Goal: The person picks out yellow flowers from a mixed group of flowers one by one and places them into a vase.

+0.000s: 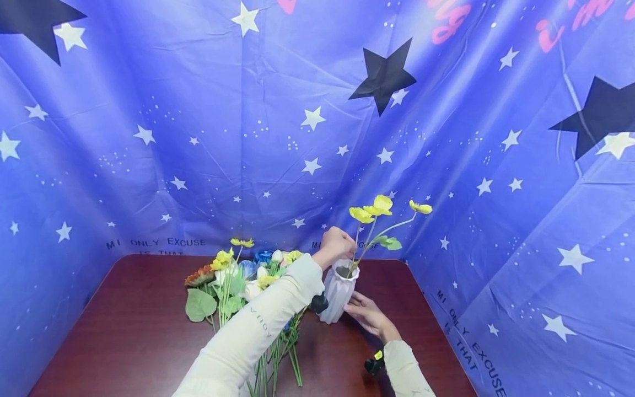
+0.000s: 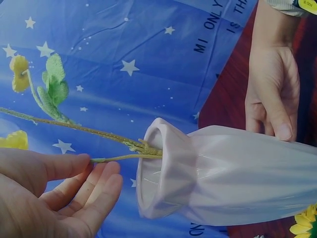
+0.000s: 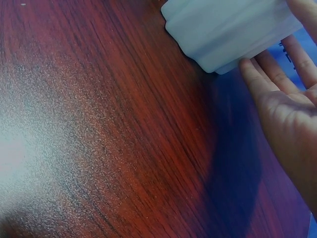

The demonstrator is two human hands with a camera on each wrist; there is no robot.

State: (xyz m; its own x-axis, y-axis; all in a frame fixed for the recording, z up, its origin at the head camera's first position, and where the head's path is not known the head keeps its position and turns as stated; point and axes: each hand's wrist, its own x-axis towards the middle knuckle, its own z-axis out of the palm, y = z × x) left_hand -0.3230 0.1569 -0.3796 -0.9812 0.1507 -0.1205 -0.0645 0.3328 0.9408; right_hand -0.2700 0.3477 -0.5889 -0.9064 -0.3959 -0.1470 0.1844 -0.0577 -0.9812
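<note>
A pale, ribbed vase (image 1: 337,292) stands on the table, with yellow flowers (image 1: 382,205) rising from its mouth on thin stems. At the rim, my left hand (image 1: 338,242) pinches one stem (image 2: 121,157) between thumb and fingertips; the stem's lower end is inside the vase. My right hand (image 1: 368,314) holds the vase low on its right side, thumb on the near face and fingers at the far edge. In the right wrist view the fingers (image 3: 275,74) reach partly behind the vase, so some contact is hidden.
Left of the vase lies a pile of artificial flowers (image 1: 233,275) in several colours, stems toward the front, partly covered by my left sleeve (image 1: 263,325). The dark red table (image 1: 134,325) is bordered by a blue star-patterned cloth (image 1: 278,138) behind and at the sides.
</note>
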